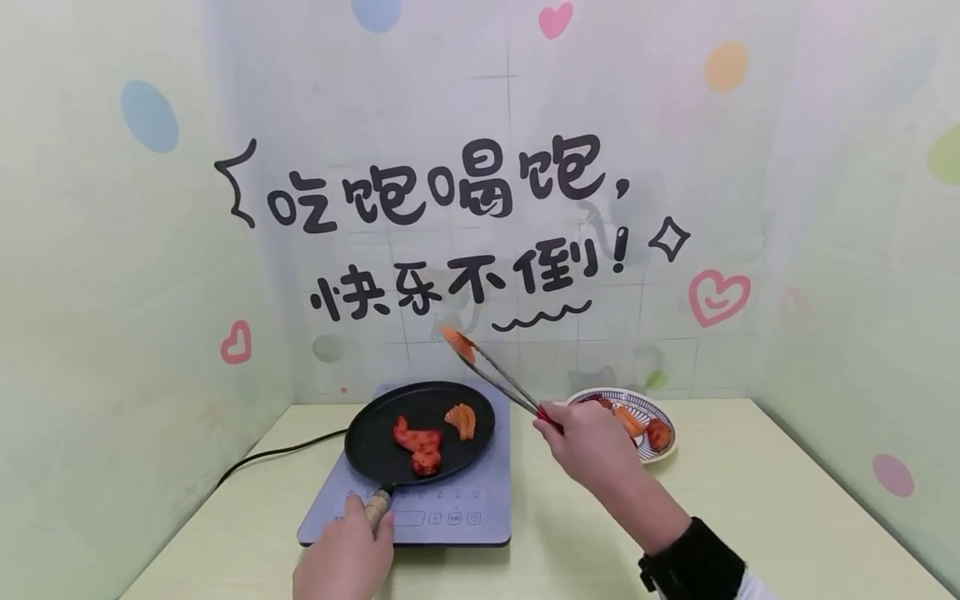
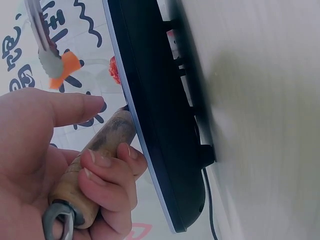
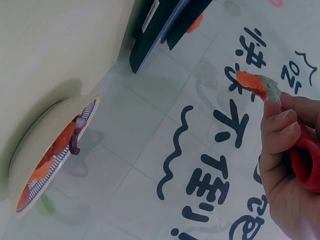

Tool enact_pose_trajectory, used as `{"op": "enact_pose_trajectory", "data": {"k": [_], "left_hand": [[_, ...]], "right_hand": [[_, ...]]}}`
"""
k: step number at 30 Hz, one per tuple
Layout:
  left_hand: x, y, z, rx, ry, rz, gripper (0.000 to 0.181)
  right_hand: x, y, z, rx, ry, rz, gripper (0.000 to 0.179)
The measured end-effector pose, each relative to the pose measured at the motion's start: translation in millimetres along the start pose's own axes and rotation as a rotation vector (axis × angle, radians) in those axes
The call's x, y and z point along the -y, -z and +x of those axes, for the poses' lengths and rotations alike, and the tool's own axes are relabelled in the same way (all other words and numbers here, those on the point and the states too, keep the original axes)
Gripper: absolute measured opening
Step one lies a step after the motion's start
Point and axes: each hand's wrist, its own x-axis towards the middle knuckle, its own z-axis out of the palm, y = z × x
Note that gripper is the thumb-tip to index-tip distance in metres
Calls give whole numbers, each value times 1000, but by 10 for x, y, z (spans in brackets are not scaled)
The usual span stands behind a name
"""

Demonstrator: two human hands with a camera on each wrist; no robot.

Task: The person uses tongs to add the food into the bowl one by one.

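Observation:
My left hand (image 1: 345, 554) grips the wooden handle (image 2: 105, 142) of a black frying pan (image 1: 367, 454), its fingers curled round the wood. In the pan lie a red piece like a chicken wing (image 1: 420, 446) and an orange, pale-striped slice like salmon (image 1: 461, 422). My right hand (image 1: 600, 450) holds metal tongs (image 1: 498, 375) with a red grip (image 3: 305, 162). Pinched in the tongs' tips is another orange slice (image 1: 459, 343), raised above the pan's right side. Behind my right hand stands a patterned plate (image 1: 663, 455) with several pieces of food, partly hidden by that hand.
Under the pan is a flat induction cooktop (image 1: 487, 500), its touch controls at the front. A black cord (image 1: 281, 451) runs off to its left. The pale table (image 1: 585, 550) meets decorated walls with black lettering at the back and sides.

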Motion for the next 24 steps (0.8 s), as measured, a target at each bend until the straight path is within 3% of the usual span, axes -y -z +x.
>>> {"op": "enact_pose_trajectory", "data": {"k": [9,12,16,24], "left_hand": [[9,7,-19,-7,-24,-2,73],[4,3,-15,-9,-24,-4,74],[14,-10,-9,-11,-22,-2,73],[34,-37,15,-24,-15,1,72]], "right_hand": [[110,-96,87,11,205,-205,18],[95,-155,142,25,258,-257,12],[50,-248,211,33,329,-318,17],[66,-300,330,124,370,-344,22]]}}
